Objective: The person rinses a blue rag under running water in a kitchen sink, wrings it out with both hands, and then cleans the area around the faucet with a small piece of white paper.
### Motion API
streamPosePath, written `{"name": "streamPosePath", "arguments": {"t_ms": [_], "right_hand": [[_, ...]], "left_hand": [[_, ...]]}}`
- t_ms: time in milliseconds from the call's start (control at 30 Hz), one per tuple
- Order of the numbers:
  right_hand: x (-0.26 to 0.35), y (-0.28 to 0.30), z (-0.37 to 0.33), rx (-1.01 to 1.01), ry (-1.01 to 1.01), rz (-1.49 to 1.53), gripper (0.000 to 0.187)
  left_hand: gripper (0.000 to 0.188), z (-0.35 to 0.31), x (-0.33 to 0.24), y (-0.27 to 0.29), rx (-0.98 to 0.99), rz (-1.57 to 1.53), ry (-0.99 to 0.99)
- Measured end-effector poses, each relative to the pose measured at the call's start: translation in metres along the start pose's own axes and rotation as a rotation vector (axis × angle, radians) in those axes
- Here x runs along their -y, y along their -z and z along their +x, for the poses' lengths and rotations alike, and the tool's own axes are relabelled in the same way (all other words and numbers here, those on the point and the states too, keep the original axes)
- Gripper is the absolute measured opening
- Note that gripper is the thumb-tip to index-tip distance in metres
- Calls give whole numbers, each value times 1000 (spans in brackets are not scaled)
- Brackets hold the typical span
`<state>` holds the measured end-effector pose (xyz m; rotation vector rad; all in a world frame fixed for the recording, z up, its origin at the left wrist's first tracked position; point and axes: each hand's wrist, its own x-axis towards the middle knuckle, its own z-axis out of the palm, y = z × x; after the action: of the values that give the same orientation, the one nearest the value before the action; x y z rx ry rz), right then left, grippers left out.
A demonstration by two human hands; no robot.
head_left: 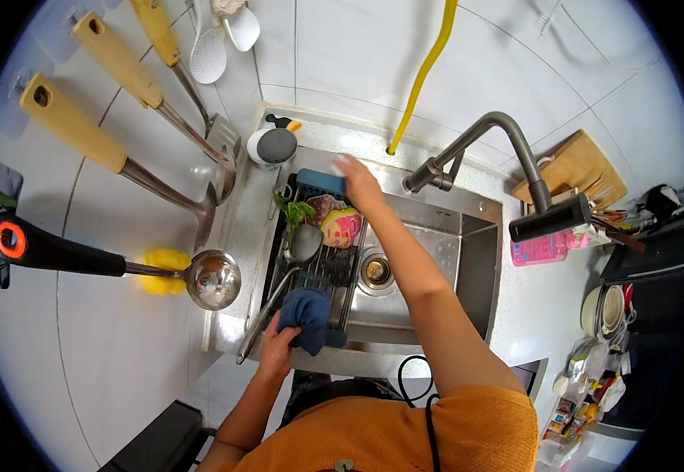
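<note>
My left hand [278, 346] grips a bunched dark blue cloth [307, 316] at the near end of a drying rack [350, 293] with dark slats laid across the left part of the sink. My right hand [362, 187] reaches over the rack's far blue end bar [320, 181]; its fingertips are blurred, so what they hold, if anything, does not show. On the rack lie a long-handled metal ladle [306, 242], green leaves [291, 212] and a pink and yellow patterned item [342, 227], with a reddish patterned piece beside it.
The steel sink [428, 321] has a dark tap [507, 130] bending over its right side. Another ladle [213, 280] and several yellow-handled utensils [82, 134] hang at the left wall. A grey-lidded bowl [276, 146] stands in the back left corner; a wooden board [582, 169] leans at the right.
</note>
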<state>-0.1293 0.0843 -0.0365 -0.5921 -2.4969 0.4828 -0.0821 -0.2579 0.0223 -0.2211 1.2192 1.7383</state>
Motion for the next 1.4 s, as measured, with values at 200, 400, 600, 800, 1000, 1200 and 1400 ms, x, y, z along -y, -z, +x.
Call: {"name": "streamPosePath", "arguments": {"t_ms": [200,400,600,800,1000,1200,1400], "right_hand": [[-34,-6,-27,114,-19,-37,39],[-68,77,-115,-108,-186,-48,36],[-124,135,-205,-42,-959,149,22],[-110,178,-212,-62,-864,-113,43],[-100,178,-220,-101,-836,36,47],[-133,167,-243,-74,-946,376,46],[-146,198,-232,63,-945,911,25]], "left_hand": [[49,-10,4,-8,8,21,-10],[50,-12,12,-15,28,37,-43],[48,-24,17,-42,13,59,-16],[46,-39,34,-69,48,50,-21],[45,-57,54,-95,66,50,-42],[45,-73,67,-95,39,109,-78],[44,-92,71,-106,18,65,-122]]}}
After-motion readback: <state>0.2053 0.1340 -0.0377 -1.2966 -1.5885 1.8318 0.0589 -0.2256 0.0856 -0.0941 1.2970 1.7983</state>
